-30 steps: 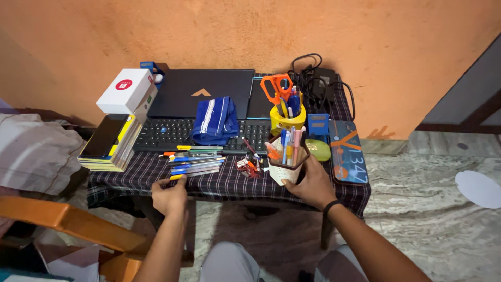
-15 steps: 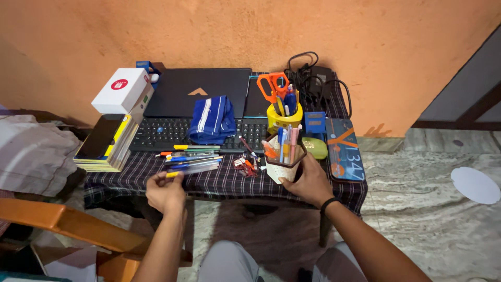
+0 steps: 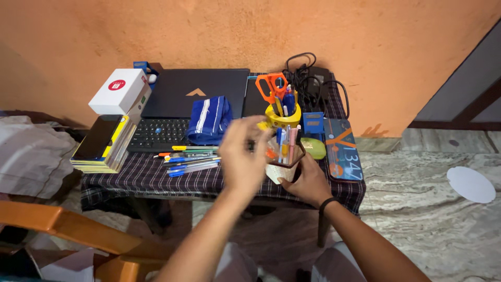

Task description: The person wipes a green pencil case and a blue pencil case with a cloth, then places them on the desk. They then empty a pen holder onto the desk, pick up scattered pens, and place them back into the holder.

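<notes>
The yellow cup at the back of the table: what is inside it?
The yellow cup holds orange-handled scissors and several pens, upright. Their lower parts are hidden by the cup wall, and the blurred left hand covers part of its front.

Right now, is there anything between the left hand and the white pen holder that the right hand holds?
Nothing visible does. The left hand, blurred, is raised just left of the white pen holder, which the right hand grips; the loose pens lie further left.

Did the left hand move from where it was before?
Yes. The left hand went right, from the table's front edge to the white pen holder.
</notes>
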